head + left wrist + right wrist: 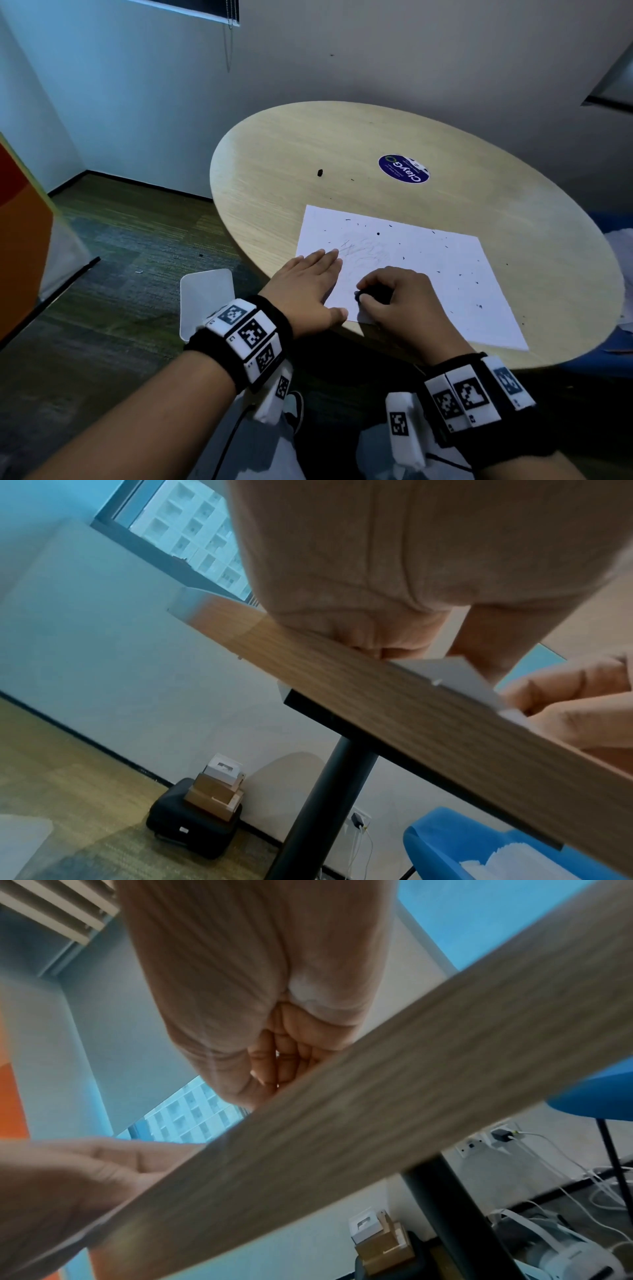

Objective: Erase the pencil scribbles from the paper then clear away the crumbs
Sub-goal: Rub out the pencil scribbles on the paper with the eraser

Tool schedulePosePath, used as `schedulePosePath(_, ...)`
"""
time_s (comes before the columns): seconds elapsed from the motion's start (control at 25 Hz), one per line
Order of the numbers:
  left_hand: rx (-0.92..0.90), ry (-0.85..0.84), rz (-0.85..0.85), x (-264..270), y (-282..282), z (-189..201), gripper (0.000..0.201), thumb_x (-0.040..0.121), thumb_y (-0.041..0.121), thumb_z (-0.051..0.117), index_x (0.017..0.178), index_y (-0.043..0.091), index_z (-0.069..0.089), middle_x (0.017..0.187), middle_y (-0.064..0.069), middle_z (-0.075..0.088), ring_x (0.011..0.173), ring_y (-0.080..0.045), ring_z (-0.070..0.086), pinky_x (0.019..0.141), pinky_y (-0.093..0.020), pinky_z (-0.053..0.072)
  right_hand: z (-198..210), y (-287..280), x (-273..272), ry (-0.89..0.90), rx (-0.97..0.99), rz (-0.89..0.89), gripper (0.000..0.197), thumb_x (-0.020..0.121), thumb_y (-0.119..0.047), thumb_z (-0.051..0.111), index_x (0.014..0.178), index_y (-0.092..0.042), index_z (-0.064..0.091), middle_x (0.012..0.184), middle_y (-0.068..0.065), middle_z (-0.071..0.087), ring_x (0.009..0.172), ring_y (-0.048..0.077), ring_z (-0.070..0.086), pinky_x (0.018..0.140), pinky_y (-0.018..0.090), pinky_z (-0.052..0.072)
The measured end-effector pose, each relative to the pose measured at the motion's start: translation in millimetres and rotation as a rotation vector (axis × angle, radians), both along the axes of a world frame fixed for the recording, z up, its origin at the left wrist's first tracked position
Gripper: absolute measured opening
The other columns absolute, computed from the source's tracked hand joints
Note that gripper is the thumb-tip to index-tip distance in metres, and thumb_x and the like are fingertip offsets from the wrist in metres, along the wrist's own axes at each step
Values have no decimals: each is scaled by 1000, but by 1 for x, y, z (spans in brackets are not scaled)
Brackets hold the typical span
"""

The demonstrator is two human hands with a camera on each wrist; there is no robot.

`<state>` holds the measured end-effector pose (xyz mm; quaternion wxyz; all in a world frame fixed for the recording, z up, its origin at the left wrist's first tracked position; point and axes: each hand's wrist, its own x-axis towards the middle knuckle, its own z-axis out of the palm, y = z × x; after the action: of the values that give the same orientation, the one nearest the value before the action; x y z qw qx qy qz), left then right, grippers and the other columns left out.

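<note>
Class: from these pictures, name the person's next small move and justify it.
Probably rub the eraser, gripped in the right hand, up over the faint scribbles still showing on the paper, while the flat left hand pins it.

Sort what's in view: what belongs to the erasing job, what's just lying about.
Job: paper, faint scribbles, eraser in right hand, crumbs, left hand flat on the paper.
Lying about: round sticker, boxes on the floor, blue chair.
</note>
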<state>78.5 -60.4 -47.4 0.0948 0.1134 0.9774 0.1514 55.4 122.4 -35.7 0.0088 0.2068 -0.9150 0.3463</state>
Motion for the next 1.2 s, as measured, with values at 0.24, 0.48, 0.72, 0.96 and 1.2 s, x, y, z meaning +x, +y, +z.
schedulePosePath(0.24,-15,46,20,2,4,-5,71,100,51,36,159,28,3,165,8,-11,150,-8,-13,122,-33,-8,4,25,-6,-99,-37,-70,19,79,-6,67,84,-23,73,81,-14,72,80,-4,65,72,7,45)
schedulePosePath(0.48,-104,45,19,1,11,-12,81,92,72,28,157,34,-2,164,11,-14,150,-9,-16,122,-40,-6,5,14,4,-51,24,1,13,79,-10,68,82,-21,74,79,-9,72,77,1,65,71,14,48)
schedulePosePath(0.72,-116,37,10,0,9,-12,84,90,75,30,157,35,-3,164,12,-15,150,-8,-17,122,-39,-7,8,29,-7,9,31,-48,14,78,-6,68,84,-17,75,82,-6,72,80,5,66,77,17,50)
schedulePosePath(0.96,-116,32,13,1,10,-9,84,91,74,30,157,35,-3,164,13,-15,150,-8,-16,122,-39,-7,5,19,9,13,75,26,11,79,-12,68,84,-19,75,78,-8,70,74,2,63,70,13,46)
schedulePosePath(1.2,-115,30,13,1,10,-9,84,91,75,30,157,35,-3,164,12,-15,150,-8,-16,122,-39,-7,4,13,16,19,109,66,12,79,-12,68,85,-18,75,80,-7,70,74,3,62,69,11,45)
